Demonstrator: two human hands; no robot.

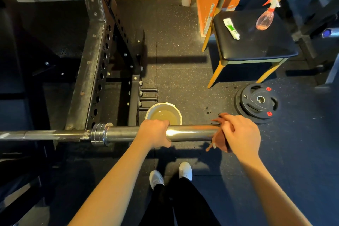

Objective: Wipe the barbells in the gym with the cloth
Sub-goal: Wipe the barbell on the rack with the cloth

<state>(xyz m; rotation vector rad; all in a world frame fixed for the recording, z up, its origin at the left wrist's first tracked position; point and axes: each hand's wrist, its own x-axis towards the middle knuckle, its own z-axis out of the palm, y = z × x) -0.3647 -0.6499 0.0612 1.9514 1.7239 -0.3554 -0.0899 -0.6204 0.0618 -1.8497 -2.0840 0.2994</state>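
Note:
A steel barbell (192, 132) lies level across the view, resting on the black rack at the left. Its thick chrome sleeve runs to the right. My left hand (155, 133) grips the sleeve near its middle, fingers curled over the top. A reddish-brown cloth (221, 140) is wrapped around the sleeve's right end. My right hand (242, 135) holds that cloth against the end of the bar, and the bar's tip is hidden under cloth and hand.
A white bucket (176, 109) of murky water stands on the floor just beyond the bar. Black weight plates (256, 102) lie at the right. A black-seated chair (256, 49) carries a tube (231, 28) and a pink spray bottle (266, 19). The power rack (91, 71) fills the left.

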